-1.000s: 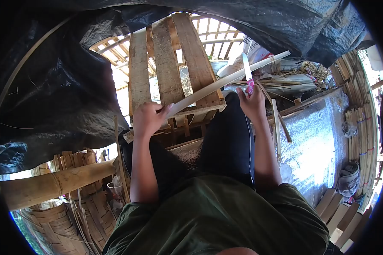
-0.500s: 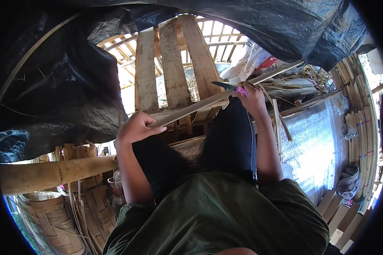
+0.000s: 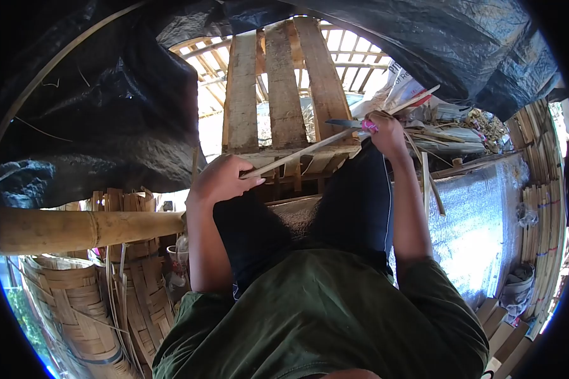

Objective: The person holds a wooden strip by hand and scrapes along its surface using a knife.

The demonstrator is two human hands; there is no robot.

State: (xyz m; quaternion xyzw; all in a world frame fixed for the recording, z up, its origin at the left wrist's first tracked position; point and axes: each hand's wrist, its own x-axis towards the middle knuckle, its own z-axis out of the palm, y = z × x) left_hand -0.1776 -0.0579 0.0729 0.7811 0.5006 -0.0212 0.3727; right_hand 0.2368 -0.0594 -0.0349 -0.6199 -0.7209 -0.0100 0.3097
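since the last second, the knife (image 3: 341, 123) has swung from pointing up and away to lying across the strip (image 3: 303, 152), tip toward the person's left; i'd read that as blade and strip brought to the same working spot. strip sits slantwise over the near edge of the slatted wooden frame (image 3: 284, 95), rising past its right corner; can't tell if it touches. left hand (image 3: 220, 180) closed in a pinch, thumb and fingers on the strip's lower end, out from the frame's near left corner. right hand (image 3: 387, 131) wrapped tight round the pink handle, just beyond the near right corner; can't tell whether it grips the strip too. versus half a second ago: strip shows narrower, looks rolled toward its edge, and less of it sticks out past the right hand. further out: printed sack (image 3: 403, 91) beyond the frame's right edge, black sheet (image 3: 114, 132) left, bamboo pole (image 3: 95, 228) and woven basket (image 3: 76, 303) lower left, silvery sheet (image 3: 468, 221) right.
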